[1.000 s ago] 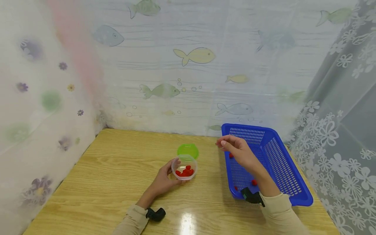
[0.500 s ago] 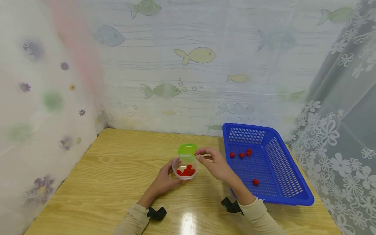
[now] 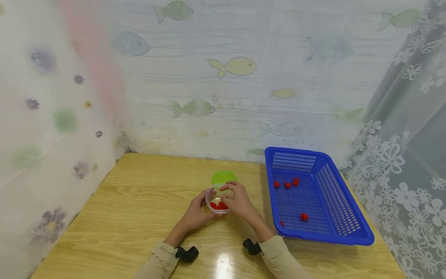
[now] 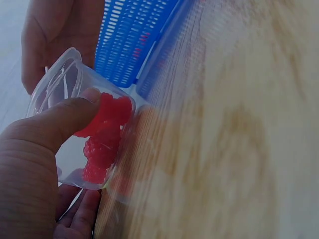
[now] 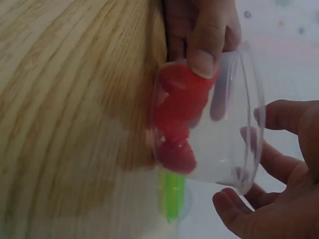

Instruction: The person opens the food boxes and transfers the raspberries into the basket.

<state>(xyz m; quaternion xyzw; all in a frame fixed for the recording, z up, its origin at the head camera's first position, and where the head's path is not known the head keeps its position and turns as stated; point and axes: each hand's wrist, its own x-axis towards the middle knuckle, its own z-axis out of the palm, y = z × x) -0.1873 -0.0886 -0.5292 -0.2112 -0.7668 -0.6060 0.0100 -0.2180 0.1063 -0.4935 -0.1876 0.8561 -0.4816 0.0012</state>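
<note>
Clear round plastic cup (image 5: 214, 164): stood roughly upright at the yellowish wood-grain tabletop (image 3: 150, 193); red bumpy berries (image 3: 219, 205) lay heaped in its bottom.
Left hand (image 3: 196, 213): at the cup's eight o'clock; thumb and fingers were clamped round its wall.
Right hand (image 3: 238, 199): at three o'clock; its bent fingers and thumb stood apart at the cup's mouth; whether they touched the rim, I could not tell.
Bright green round plastic lid (image 3: 223, 177): lay just beyond the cup, at twelve o'clock.
Blue slotted plastic basket (image 3: 336, 193): at three o'clock, well apart from the cup; three berries (image 3: 287, 185) lay at its ten o'clock; a fourth berry (image 3: 304, 217) near seven; a fifth berry (image 3: 282, 224), partly hidden, at eight.
</note>
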